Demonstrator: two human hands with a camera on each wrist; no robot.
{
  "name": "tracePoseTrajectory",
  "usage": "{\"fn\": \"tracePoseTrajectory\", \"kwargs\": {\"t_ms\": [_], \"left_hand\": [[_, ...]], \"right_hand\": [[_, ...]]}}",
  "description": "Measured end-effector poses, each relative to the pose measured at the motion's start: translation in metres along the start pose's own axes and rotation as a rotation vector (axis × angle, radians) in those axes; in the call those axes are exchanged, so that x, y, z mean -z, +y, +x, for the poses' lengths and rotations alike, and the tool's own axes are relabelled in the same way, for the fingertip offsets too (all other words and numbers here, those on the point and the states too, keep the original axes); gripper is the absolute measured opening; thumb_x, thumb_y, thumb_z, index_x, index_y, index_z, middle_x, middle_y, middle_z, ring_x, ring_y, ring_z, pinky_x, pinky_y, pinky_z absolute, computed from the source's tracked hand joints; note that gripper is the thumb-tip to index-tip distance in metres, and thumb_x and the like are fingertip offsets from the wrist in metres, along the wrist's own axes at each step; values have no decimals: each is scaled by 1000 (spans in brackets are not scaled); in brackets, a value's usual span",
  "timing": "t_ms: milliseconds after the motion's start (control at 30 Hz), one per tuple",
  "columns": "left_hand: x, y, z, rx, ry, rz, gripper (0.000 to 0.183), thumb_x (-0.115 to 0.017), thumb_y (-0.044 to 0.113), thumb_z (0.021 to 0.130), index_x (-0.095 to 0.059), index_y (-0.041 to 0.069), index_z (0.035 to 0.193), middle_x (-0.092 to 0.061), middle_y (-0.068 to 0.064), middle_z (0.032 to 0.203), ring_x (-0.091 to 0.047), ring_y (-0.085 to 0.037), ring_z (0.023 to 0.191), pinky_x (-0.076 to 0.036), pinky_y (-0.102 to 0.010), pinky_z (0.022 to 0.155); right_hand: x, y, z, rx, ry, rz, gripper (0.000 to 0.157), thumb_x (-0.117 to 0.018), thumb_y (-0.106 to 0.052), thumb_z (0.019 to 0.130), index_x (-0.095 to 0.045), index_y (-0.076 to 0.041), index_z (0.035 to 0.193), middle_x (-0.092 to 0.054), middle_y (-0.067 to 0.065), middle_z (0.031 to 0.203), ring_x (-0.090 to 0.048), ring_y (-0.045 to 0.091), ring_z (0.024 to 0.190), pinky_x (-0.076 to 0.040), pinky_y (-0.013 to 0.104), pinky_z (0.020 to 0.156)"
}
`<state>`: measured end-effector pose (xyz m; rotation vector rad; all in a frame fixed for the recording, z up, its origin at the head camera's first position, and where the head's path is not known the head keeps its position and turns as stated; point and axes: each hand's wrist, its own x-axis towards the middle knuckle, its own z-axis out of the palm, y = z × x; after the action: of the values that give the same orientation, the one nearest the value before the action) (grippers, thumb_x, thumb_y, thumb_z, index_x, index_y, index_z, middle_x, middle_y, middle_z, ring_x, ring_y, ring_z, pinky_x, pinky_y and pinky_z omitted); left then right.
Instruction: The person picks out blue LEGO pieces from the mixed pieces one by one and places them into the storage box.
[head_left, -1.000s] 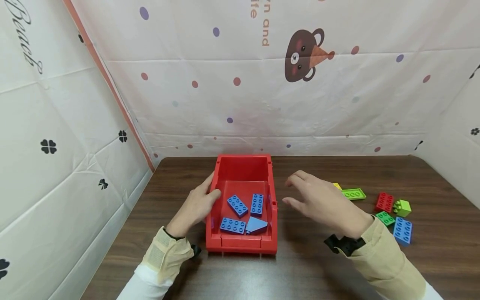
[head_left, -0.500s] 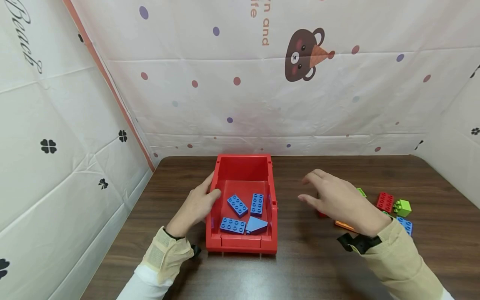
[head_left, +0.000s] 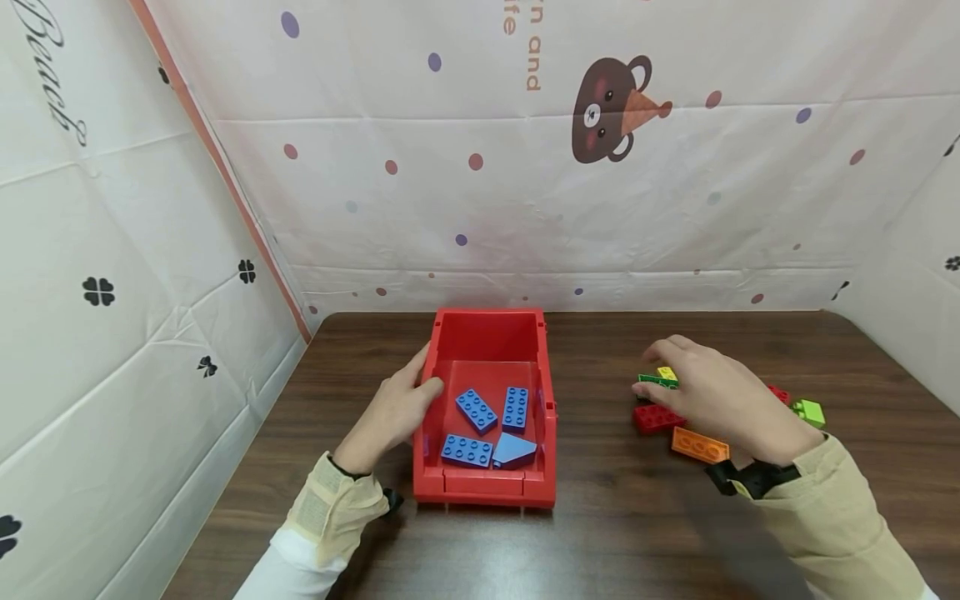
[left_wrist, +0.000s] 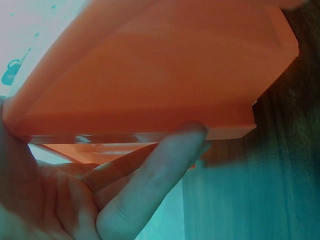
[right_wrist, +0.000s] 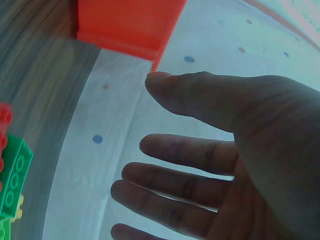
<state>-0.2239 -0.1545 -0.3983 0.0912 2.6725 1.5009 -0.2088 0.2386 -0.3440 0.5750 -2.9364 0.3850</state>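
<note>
My left hand (head_left: 392, 410) holds the left side of a red plastic bin (head_left: 483, 492), its thumb over the rim. The left wrist view shows fingers (left_wrist: 165, 172) under the bin's ledge. Inside the bin lie three blue studded bricks (head_left: 467, 451) and a blue sloped piece (head_left: 513, 451). My right hand (head_left: 712, 396) hovers over loose bricks on the right, fingers spread and nothing in its palm. Close to its fingertips are a dark green brick (head_left: 654, 381), a yellow brick (head_left: 667, 373) and a red brick (head_left: 654, 418).
An orange brick (head_left: 700, 446) lies below the right hand, near the wrist. Another red brick (head_left: 780, 393) and a lime green piece (head_left: 810, 412) are farther right. The brown wooden table (head_left: 360, 333) meets a printed cloth backdrop (head_left: 337, 208) behind and at the sides.
My right hand has moved from beside the bin rightward over the loose bricks, uncovering the red, orange and dark green ones. The left hand and the bin have stayed put.
</note>
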Motion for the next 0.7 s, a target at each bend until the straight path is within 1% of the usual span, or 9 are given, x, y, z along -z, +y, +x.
{"fn": "tracePoseTrajectory", "kwargs": {"t_ms": [133,333,533,700], "left_hand": [[0,0,0,-1,1,1,73,-54,23,102,-28,27,170,-68,-23,121,-74,-34,87,-64,-45,62],[0,0,0,1,1,3,73,-54,23,102,-28,27,170,-68,-23,121,-74,-34,87,-64,-44,63],[0,0,0,4,0,1,73,-55,23,102,-28,26,170,-68,-23,121,-74,-34,87,-64,-44,63],[0,1,0,5,0,-3,74,-56,23,102,-28,27,170,-67,-23,122,-74,-35,89,-65,-45,65]], "right_hand": [[2,7,-3,-44,-28,4,46,-77,-36,97,-68,-2,126,-67,22,128,-68,38,107,-55,62,86],[5,21,-6,-85,-66,-17,51,-76,-37,98,-66,3,128,-67,26,126,-66,44,111,-54,62,86],[8,37,-9,-109,-101,-21,56,-76,-37,98,-64,6,130,-66,29,127,-65,48,112,-54,63,85],[10,49,-12,-133,-114,-32,59,-77,-38,96,-63,9,129,-66,32,124,-65,49,109,-54,63,84]]}}
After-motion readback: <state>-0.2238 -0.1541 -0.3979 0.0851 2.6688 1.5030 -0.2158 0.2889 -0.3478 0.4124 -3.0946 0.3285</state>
